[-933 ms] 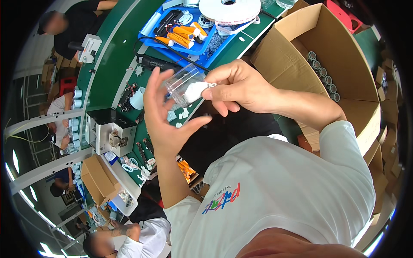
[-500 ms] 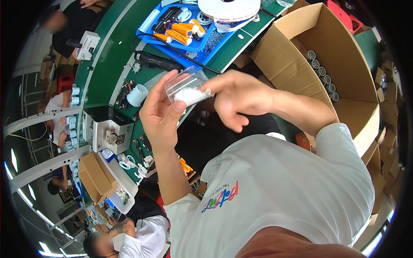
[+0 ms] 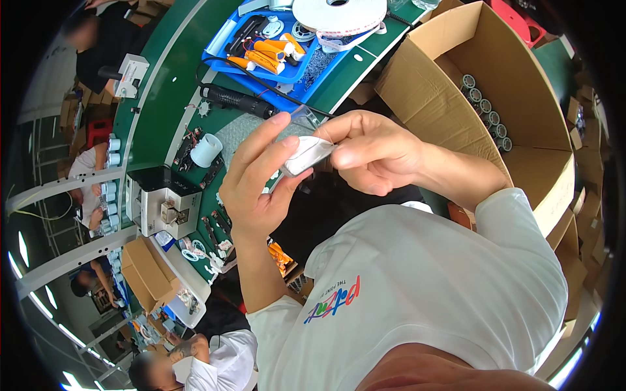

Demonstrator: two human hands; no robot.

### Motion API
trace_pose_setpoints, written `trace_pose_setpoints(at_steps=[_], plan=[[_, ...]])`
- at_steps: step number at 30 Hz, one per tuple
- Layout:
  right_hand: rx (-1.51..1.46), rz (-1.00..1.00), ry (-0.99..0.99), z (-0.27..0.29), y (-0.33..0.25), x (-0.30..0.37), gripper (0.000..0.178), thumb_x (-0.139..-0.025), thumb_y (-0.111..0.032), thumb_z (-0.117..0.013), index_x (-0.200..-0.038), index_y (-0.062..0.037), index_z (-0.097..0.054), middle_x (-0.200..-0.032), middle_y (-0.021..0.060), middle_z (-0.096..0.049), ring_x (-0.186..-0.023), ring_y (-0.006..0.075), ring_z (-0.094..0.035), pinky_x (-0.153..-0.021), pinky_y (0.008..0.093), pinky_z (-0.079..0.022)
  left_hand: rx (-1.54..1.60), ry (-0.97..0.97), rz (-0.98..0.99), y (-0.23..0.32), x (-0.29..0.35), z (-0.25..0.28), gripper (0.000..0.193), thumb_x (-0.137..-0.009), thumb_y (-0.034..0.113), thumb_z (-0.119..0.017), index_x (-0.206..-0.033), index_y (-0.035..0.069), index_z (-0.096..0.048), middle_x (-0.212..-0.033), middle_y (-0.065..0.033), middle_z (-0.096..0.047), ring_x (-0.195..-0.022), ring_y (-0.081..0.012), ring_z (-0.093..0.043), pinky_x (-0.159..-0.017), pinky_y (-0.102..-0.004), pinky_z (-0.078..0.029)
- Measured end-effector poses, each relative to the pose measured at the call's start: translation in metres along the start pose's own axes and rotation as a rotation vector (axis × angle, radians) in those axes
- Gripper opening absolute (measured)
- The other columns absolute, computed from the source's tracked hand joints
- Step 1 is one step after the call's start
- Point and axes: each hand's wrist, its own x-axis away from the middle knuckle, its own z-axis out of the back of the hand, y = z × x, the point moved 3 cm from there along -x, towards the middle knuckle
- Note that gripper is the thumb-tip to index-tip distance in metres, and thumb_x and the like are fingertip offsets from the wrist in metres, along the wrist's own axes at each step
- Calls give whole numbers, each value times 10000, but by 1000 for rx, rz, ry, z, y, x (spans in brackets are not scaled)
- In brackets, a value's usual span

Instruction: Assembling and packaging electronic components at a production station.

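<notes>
Above the counter's (image 3: 160,98) near edge, the left hand (image 3: 259,186) pinches a clear cup (image 3: 304,119), a white piece (image 3: 309,155) seemingly already inside; the right hand (image 3: 378,153) curls at its end, grip unclear. Neither cup nor piece is set down yet.

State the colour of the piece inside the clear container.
The piece is white; the head view shows it best.
</notes>
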Motion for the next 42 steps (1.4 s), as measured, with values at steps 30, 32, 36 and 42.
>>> trace_pose_setpoints(at_steps=[30,32,36,42], plan=[[1278,567,-209,6,-15,-6,240,-970,25,-697,-1190,-7,-787,-789,102,-726,-523,142,-583,-453,271,-415,1065,244,999,-19,34,18,805,-730,74,-917,-1443,-104,-587,-1413,-304,-650,-1171,-351,-717,-987,-444,-610],[1371,663,-214,4,-16,-14,230,-973,20,-693,-1182,-1,-787,-820,104,-723,-528,141,-561,-450,271,-410,987,247,938,-18,33,20,793,-737,68,-913,-1442,-95,-590,-1408,-301,-653,-1170,-358,-717,-985,-454,-614],[1503,808,-219,0,-17,-18,216,-977,12,-688,-1171,8,-785,-867,107,-718,-535,138,-529,-445,270,-403,754,252,768,-13,30,22,757,-757,49,-901,-1440,-69,-598,-1390,-290,-661,-1168,-379,-717,-978,-483,-626],[324,11,-78,-10,-4,1,246,-994,4,-655,-1220,58,-733,-889,123,-702,-573,119,-538,-443,236,-412,385,135,197,3,20,19,642,-793,14,-876,-1387,-8,-634,-1395,-282,-656,-1171,-400,-719,-989,-482,-623]])
